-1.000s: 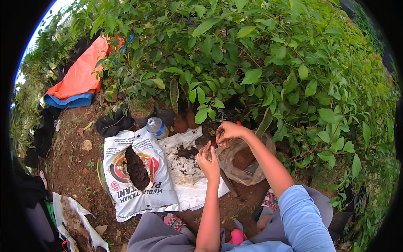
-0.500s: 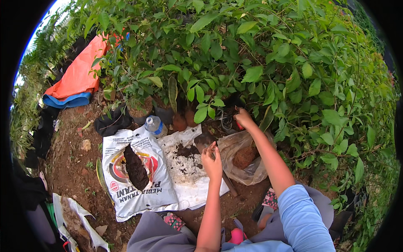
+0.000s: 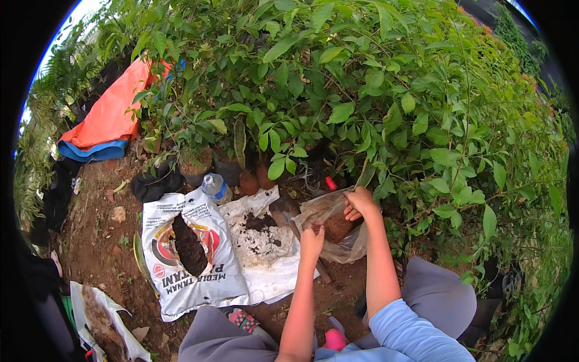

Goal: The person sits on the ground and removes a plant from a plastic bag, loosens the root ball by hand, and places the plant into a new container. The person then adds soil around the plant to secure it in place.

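Observation:
My left hand (image 3: 312, 241) is at the near left edge of a clear plastic bag (image 3: 342, 253), its fingertips pinched together. What is between them, if anything, is too small to make out. Over the bag's far right side is my right hand (image 3: 360, 204), its fingers curled inward; anything inside them is hidden. A brown fibrous lump (image 3: 339, 228) lies in the bag, below my right hand. Just beyond the bag is a small red spool (image 3: 330, 183) on the ground, apart from both hands. A trowel with a dark blade (image 3: 282, 211) lies left of the bag.
A white printed sack (image 3: 211, 283) torn open over dark soil lies at left, beside a soil-strewn white sheet (image 3: 265, 241). Behind them stands a plastic bottle (image 3: 216, 188). Leafy bushes (image 3: 362, 108) overhang the far side. An orange tarp (image 3: 114, 117) lies far left.
My right hand has left the red object and come nearer, over the bag; the red spool now shows on the ground. My left hand has moved slightly nearer me, its fingers now pinched.

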The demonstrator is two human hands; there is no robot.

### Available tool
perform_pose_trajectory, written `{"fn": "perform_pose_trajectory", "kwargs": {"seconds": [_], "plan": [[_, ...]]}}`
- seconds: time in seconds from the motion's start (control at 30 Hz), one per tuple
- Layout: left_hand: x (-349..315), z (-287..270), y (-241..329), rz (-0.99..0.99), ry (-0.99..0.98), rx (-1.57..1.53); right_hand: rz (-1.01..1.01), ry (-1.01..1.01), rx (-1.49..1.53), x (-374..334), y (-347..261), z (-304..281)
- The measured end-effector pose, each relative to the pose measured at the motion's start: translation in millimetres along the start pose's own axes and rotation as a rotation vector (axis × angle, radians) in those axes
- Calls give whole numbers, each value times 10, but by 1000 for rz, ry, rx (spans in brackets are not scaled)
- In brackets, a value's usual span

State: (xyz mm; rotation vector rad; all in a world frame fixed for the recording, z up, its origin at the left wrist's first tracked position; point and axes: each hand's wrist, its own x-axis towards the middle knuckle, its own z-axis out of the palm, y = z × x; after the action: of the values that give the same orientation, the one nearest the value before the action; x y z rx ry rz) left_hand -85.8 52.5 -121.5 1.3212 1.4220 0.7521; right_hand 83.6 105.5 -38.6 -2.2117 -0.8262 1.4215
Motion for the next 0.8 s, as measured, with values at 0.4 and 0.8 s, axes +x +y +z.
{"fn": "perform_pose_trajectory", "kwargs": {"seconds": [0.4, 0.8], "plan": [[4, 108, -120, -32, -89, 177, -122, 483, -251, 148, 903, 641], [90, -154, -282, -14, 181, -376, -280, 390, -118, -335, 774, 628]]}}
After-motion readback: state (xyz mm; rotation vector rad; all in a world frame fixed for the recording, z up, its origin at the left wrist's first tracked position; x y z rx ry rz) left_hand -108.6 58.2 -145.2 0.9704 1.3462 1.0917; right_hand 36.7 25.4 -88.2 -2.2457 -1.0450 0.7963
